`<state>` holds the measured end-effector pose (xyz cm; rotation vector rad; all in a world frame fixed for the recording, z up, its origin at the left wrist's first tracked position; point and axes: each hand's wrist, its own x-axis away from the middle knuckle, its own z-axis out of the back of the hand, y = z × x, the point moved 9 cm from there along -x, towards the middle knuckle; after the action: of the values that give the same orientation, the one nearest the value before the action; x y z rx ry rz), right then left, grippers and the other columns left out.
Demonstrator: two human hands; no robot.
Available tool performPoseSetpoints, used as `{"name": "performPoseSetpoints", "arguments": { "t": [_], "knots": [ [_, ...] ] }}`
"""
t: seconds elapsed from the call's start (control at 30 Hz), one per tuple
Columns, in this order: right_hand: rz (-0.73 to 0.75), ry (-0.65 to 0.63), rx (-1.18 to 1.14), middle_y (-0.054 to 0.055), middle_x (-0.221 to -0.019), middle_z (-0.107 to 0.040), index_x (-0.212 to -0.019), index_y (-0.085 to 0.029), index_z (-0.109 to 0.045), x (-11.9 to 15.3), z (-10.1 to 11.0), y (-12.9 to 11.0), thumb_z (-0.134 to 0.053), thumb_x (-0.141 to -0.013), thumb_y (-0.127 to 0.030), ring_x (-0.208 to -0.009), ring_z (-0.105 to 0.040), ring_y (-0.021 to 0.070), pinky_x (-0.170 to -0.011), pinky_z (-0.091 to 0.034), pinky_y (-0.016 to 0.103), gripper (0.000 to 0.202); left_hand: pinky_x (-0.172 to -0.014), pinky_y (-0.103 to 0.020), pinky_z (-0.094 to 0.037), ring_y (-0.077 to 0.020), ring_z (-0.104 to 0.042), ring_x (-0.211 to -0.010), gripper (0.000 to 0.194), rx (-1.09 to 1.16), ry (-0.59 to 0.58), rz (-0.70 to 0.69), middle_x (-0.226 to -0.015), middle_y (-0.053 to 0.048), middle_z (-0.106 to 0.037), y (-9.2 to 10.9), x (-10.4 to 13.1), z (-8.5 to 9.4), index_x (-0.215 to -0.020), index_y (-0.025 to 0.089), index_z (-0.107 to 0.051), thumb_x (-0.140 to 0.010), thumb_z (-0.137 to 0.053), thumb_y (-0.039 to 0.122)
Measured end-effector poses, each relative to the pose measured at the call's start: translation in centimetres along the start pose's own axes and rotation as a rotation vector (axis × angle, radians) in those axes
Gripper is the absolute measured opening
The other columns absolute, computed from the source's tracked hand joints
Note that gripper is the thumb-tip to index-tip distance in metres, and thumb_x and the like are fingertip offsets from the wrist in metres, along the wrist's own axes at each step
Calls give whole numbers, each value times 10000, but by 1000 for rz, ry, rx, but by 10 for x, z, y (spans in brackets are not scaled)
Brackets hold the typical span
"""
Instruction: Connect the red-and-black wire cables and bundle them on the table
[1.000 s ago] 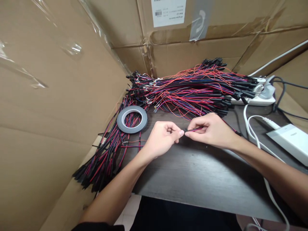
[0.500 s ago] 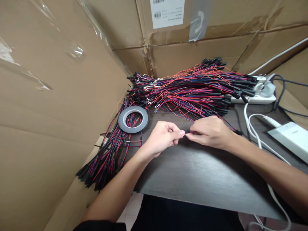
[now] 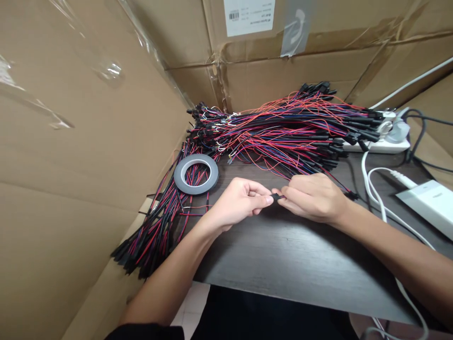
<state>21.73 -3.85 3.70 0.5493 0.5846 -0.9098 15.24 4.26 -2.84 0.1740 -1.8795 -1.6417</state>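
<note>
Between my hands, over the dark table (image 3: 283, 255), is a short black piece (image 3: 275, 196) on a thin wire harness. My left hand (image 3: 244, 202) pinches its left end between thumb and forefinger. Close on the right, my right hand (image 3: 311, 196) has its fingers closed round the wires beside that piece. Thin red and dark wire runs out past my right hand to a black connector (image 3: 351, 195) on the table. A thin red and dark wire (image 3: 194, 214) lies left of my left wrist.
A grey tape roll (image 3: 179, 175) rests on a wire bundle (image 3: 155, 231) at the left. Behind my hands lies a large wire pile (image 3: 276, 132). Cardboard (image 3: 290, 75) stands behind. A power strip (image 3: 380, 146), white cables and a white box (image 3: 430, 203) are at the right.
My right hand has shifted slightly right, so more of the black piece shows between my fingertips. The whole view has moved a little.
</note>
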Motion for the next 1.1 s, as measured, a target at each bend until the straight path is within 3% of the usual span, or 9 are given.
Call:
{"name": "performPoseSetpoints", "arguments": {
  "t": [0.1, 0.27, 0.47, 0.8, 1.1],
  "knots": [
    [-111, -88, -207, 1, -526, -514, -633, -189, -551, -1, -7, 9, -493, -903, -138, -470, -438, 128, -467, -331, 281, 281, -419, -175, -203, -33, -348, -435, 195, 16, 48, -28, -464, 62, -449, 2, -2, 6, -710, 101, -667, -680, -732, 282],
    [-454, -182, -567, 4, -633, -603, -864, -157, -632, 2, -19, 27, -547, -841, -199, -490, -491, 106, -487, -405, 233, 98, -448, -194, -265, -54, -386, -455, 117, -126, 160, -117, -485, 47, -489, 8, -2, 12, -693, 112, -675, -707, -687, 228],
    [-703, -192, -741, 18, -661, -650, -808, -159, -629, 9, -30, 32, -584, -856, -238, -539, -550, 114, -518, -440, 230, 103, -526, -209, -380, -93, -508, -563, 99, -430, 207, -275, -638, -6, -642, 18, -1, 11, -736, 131, -697, -768, -615, 177],
    [-877, -181, -837, 4, -608, -611, -725, -167, -609, 17, -38, 39, -573, -812, -230, -519, -514, 118, -489, -398, 240, 113, -614, -228, -437, -103, -570, -610, 65, -604, 186, -394, -688, -11, -686, 27, 2, 5, -760, 136, -682, -803, -635, 146],
    [-1074, -144, -905, 13, -601, -609, -688, -163, -608, 28, -46, 42, -569, -786, -294, -524, -506, 130, -489, -376, 255, 168, -630, -242, -449, -112, -577, -601, 60, -817, 264, -574, -707, -10, -692, 38, 12, 1, -793, 159, -667, -836, -629, 140]
  ]
}}
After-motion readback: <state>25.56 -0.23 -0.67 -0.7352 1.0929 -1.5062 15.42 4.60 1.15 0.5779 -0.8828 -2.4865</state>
